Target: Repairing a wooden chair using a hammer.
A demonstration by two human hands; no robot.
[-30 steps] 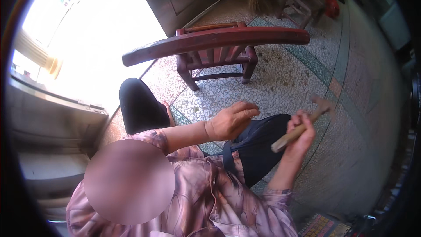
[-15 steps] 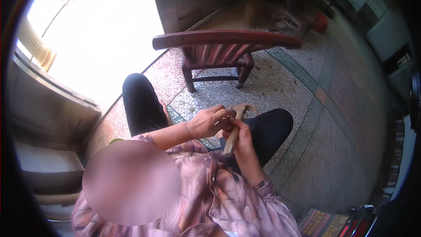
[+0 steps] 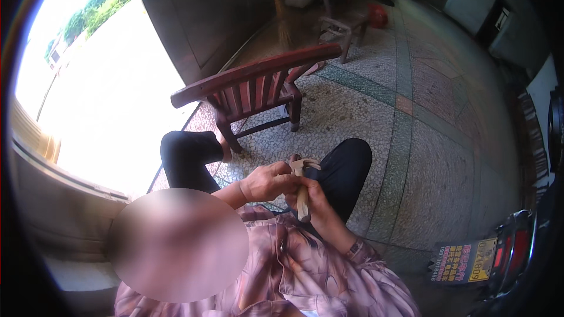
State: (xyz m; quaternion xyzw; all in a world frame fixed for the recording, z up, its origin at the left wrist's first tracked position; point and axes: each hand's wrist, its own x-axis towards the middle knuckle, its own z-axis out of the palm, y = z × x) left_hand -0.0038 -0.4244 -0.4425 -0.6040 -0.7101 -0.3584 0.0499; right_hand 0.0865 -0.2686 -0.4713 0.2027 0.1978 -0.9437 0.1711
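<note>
A claw hammer (image 3: 302, 204) with a pale wooden handle lies across my right hand (image 3: 316, 198), its head up and its handle end toward my body. The fingers of that hand are wrapped round the handle. My left hand (image 3: 265, 183) is closed in a pinch beside the handle, just below the hammer head. Its fingertips meet the right hand's fingers there, and whatever they pinch is hidden. Both hands are held in front of my shirt, between my bent knees in dark trousers.
Just ahead stands a dark red wooden chair (image 3: 252, 91) with a slatted back. Farther off are a low stool (image 3: 343, 28), a red object (image 3: 378, 16) and a broom (image 3: 284, 26). At right, a vehicle's rear with a plate (image 3: 483, 260) shows. A bright doorway opens at left.
The view has turned to the right, so the chair now appears farther left and tilted. My hands stay together at the hammer, whose handle now points more directly toward me.
</note>
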